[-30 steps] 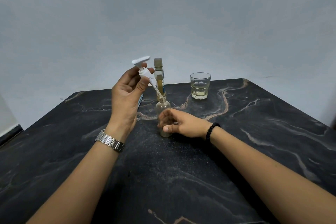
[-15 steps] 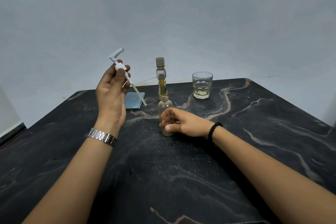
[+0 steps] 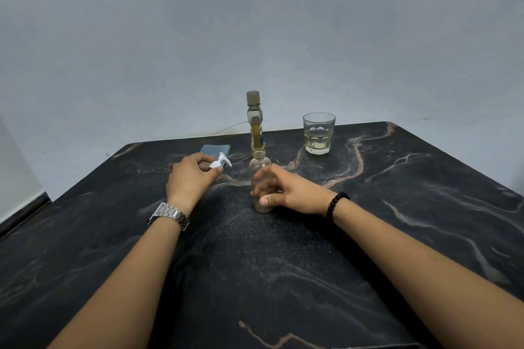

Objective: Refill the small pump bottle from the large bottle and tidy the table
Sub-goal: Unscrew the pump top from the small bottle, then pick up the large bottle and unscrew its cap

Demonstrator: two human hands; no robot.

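Clear plastic, the small pump bottle [image 3: 261, 176] stands uncapped on the dark marble table [image 3: 283, 278], with the right hand [image 3: 286, 190] curling its fingers round the body. At its 9 o'clock the left hand [image 3: 192, 176] pinches the white pump head [image 3: 220, 163] low by the tabletop. The capped large bottle [image 3: 255, 122] stands just behind at 12 o'clock, the glass [image 3: 318, 133] at 2 o'clock

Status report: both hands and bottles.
Left hand pinches pump head, low by table. Right hand grips small bottle, neck open. Large bottle capped, just behind.
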